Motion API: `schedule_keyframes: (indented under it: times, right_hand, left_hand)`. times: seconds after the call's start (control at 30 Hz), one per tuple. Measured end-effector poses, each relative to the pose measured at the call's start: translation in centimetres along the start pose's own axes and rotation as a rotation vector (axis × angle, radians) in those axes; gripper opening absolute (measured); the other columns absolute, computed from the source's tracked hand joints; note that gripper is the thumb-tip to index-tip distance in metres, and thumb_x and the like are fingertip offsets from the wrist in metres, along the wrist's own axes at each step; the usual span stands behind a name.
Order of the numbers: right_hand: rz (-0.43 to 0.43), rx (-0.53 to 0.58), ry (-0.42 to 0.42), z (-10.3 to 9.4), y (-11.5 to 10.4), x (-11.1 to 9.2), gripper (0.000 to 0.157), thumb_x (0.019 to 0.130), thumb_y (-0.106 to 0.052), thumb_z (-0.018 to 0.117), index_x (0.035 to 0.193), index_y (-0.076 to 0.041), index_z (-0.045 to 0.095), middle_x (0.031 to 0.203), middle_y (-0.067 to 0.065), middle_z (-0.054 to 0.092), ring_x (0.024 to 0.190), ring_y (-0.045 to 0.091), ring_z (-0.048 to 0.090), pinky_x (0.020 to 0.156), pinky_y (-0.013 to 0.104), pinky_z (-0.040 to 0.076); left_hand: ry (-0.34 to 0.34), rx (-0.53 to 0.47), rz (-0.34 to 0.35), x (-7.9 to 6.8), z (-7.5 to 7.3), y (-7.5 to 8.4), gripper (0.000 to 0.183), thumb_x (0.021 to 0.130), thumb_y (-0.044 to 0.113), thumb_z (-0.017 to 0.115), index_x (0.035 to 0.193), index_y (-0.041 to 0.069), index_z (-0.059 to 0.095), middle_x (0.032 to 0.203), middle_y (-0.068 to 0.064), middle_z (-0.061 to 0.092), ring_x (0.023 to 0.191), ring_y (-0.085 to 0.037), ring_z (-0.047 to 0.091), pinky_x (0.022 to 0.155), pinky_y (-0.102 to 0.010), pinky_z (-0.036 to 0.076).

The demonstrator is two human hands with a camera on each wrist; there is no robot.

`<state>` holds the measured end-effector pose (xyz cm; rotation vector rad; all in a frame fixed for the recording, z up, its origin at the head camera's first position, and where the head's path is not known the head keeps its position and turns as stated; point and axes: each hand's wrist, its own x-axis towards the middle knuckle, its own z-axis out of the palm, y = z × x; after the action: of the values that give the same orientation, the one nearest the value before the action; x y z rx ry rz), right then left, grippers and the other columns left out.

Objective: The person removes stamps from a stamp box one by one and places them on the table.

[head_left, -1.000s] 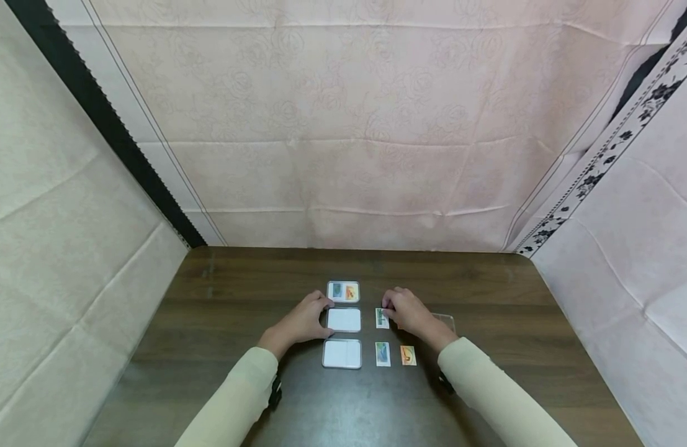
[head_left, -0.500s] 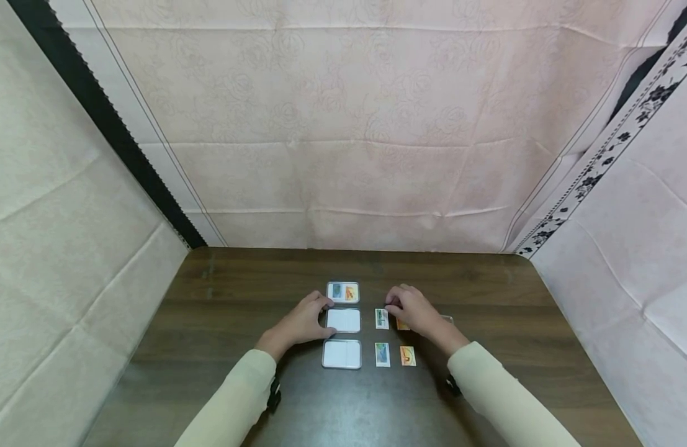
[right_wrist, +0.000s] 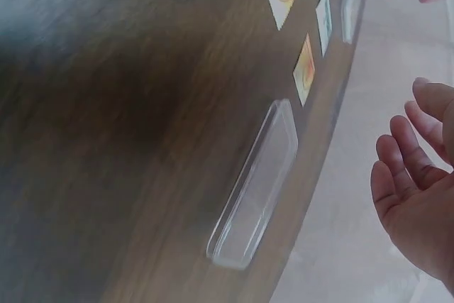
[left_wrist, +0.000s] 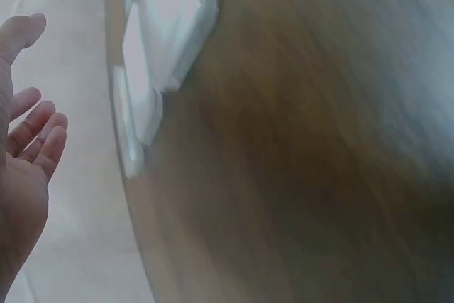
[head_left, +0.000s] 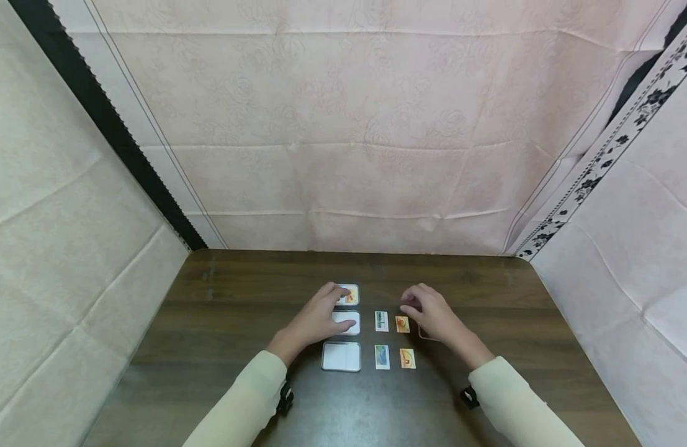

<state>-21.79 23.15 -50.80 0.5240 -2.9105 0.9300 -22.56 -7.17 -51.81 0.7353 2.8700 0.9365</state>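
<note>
My left hand (head_left: 312, 316) hangs wide, thumb well apart from the fingers, over the edges of the far case (head_left: 352, 297) and middle case (head_left: 350, 323) — gripping nothing. The near case (head_left: 341, 357) completes their column. Then come a far green card (head_left: 381, 321) and near blue card (head_left: 381, 357), then a far orange card (head_left: 402, 324) and near orange card (head_left: 407, 358). My right hand (head_left: 432, 313) (fingers loosely bent, nothing in them) hovers beyond, partly hiding a clear tray (right_wrist: 259, 189).

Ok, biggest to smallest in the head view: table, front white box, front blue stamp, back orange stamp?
1. Table
2. Front white box
3. Front blue stamp
4. Back orange stamp; farther away, so true size unsure.
</note>
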Motion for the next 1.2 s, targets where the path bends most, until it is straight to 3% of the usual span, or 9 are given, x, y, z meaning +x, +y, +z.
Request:
schedule_keyframes:
  times: [0.5,0.8,1.2]
  right_hand:
    - [0.027,-0.013,0.080,-2.4,2.8,-3.9,0.032,0.096,-0.023,0.075,0.123,-0.008,0.067,0.119,0.006,0.066,0.107,0.026,0.065,0.088,0.048,0.055]
    - [-0.018,-0.084,0.093,-3.3,4.6,-5.9,0.044,0.091,-0.021,0.080,0.131,-0.007,0.065,0.128,0.011,0.065,0.120,0.036,0.063,0.095,0.056,0.052]
    - [0.011,-0.106,0.021,-3.4,7.1,-7.1,0.067,0.087,-0.025,0.084,0.144,-0.007,0.056,0.144,0.019,0.058,0.133,0.044,0.053,0.103,0.065,0.045]
  left_hand:
    - [-0.018,0.060,0.119,1.8,1.2,4.1,0.070,0.088,0.041,0.081,0.146,0.011,0.054,0.145,-0.006,0.054,0.131,-0.023,0.054,0.107,-0.041,0.050]
    - [-0.090,0.104,0.134,3.2,3.0,7.0,0.075,0.089,0.048,0.079,0.149,0.012,0.052,0.151,-0.006,0.052,0.140,-0.023,0.049,0.113,-0.040,0.045]
    - [-0.144,0.200,0.140,4.9,6.5,9.5,0.083,0.087,0.056,0.078,0.153,0.015,0.048,0.155,-0.002,0.051,0.144,-0.022,0.047,0.116,-0.039,0.042]
